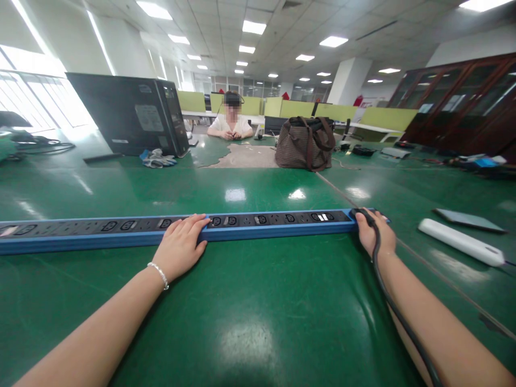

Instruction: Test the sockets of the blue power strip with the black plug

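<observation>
Power strip (258,224), long and blue, lies across the middle of the frame on the green table (258,322). Our left hand (180,248) rests flat on it, fingers pressed together; our right hand (374,234) grips its right end, fingers curled around the black cable (389,298).

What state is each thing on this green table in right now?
Power strip: flat on the table, no plugs visible in its sockets.
Left hand: palm down on the strip.
Right hand: grip closed on the strip's end.
Black cable: runs from that end along the right arm.
Brown bag: upright, handles up.
Computer case: standing upright.
White bar: lying flat.
</observation>
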Tool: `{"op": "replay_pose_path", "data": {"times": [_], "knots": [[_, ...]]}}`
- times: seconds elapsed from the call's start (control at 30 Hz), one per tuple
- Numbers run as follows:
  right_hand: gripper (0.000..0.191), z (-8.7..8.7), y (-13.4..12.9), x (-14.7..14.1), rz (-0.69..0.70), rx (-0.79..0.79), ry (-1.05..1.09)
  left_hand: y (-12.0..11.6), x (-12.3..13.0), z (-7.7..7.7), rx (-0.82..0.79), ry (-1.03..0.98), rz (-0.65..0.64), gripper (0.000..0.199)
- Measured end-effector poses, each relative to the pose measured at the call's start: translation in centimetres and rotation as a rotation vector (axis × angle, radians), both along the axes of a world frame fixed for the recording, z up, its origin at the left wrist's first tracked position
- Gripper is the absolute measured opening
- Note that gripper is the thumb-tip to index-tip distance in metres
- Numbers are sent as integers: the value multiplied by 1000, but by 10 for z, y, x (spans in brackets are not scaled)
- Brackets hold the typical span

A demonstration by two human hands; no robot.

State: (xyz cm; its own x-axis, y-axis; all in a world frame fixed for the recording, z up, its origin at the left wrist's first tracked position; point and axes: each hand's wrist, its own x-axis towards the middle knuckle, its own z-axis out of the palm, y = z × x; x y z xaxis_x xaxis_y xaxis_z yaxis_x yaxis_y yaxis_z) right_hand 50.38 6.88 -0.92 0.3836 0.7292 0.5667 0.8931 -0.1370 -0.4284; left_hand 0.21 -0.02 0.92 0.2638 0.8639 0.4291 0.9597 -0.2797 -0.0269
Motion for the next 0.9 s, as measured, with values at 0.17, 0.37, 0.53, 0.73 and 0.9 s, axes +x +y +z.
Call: {"op": "replay_pose_path", "data": {"times": [0.17,0.37,0.53,0.73,0.9], "knots": [[44,6,-5,-7,24,74,54,1,-1,-2,17,-16,-12,46],[36,13,-11,-10,152,151,23,1,-1,-1,14,-5,-9,46],[36,12,-11,-10,106,140,36,1,-1,-1,12,3,-6,46],[36,21,-12,-9,88,44,82,1,-1,-1,14,19,-5,45],[33,25,-8,-9,87,21,105,1,-1,-2,13,13,5,46]]}}
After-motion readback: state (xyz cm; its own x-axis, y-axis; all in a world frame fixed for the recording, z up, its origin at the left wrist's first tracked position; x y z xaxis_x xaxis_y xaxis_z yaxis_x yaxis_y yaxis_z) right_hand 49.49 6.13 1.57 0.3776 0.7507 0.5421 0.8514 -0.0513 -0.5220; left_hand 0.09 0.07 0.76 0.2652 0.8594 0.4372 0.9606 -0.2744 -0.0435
